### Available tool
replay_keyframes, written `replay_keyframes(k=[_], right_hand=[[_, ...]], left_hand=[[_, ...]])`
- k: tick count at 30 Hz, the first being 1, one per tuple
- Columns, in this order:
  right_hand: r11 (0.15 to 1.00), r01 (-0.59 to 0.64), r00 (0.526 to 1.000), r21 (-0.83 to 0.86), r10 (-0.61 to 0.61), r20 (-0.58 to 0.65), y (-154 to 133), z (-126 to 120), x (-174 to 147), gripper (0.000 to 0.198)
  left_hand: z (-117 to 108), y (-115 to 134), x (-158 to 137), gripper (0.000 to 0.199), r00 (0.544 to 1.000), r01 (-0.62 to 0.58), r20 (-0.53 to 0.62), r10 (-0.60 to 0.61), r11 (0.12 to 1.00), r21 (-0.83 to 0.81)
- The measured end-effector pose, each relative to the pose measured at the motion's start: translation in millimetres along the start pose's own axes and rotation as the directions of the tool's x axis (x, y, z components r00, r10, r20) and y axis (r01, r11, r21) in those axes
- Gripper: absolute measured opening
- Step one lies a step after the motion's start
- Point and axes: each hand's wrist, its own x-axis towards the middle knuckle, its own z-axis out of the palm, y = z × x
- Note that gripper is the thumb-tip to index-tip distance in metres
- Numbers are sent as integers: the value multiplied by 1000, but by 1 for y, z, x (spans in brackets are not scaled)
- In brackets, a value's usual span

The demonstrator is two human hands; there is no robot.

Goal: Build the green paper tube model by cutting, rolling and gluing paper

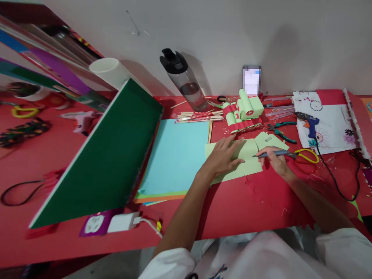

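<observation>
We could pass over the tabletop (232,205) in front of the paper (248,164); behind it, the pliers (278,131) and rolls (247,112) block us, leftward the tilted board (101,162).

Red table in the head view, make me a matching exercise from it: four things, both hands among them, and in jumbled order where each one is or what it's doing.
Things
1. Left hand
2. Right hand
3. Clear plastic bottle with a black lid
4. Dark blue glue gun with a black cord

Places and states
A. Lying on the white flower-printed sheet
B. Gripping a slim grey pen-like tool
C. Standing beyond the light blue paper sheet
D. Spread flat on pale green paper

Pairs: 1-D, 2-B, 3-C, 4-A
</observation>
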Motion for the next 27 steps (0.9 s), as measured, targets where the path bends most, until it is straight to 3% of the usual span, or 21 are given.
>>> replay_keyframes(k=[4, 7, 9, 11, 16, 20, 27], right_hand=[[998, -5, 984, 59, 16, -176, 12, 0, 0, 55], [994, 45, 968, 96, -20, -248, 18, 0, -1, 53], [992, 67, 956, 109, -33, -291, 20, -1, -1, 54], [990, 79, 952, 119, -39, -305, 22, -2, -2, 55], [976, 131, 964, 176, -85, -251, 23, 0, -2, 51], [981, 115, 973, 153, -81, -214, 21, 1, -1, 52], [992, 71, 984, 107, -53, -168, 19, 1, -1, 55]], left_hand=[[-7, 1, 2, 87, 998, 46, -34, -44, 996, 72], [-18, -3, 0, 65, 999, 44, -3, -43, 998, 53], [-28, -5, -3, 41, 993, -58, 98, 58, 998, -12], [-39, -6, -7, 27, 959, -186, 204, 198, 980, -77], [-60, 1, -15, 32, 908, -290, 280, 312, 950, -119], [-64, 13, -16, 32, 907, -261, 336, 255, 965, -27], [-57, 24, -10, 54, 879, -248, 445, 172, 961, 119]])
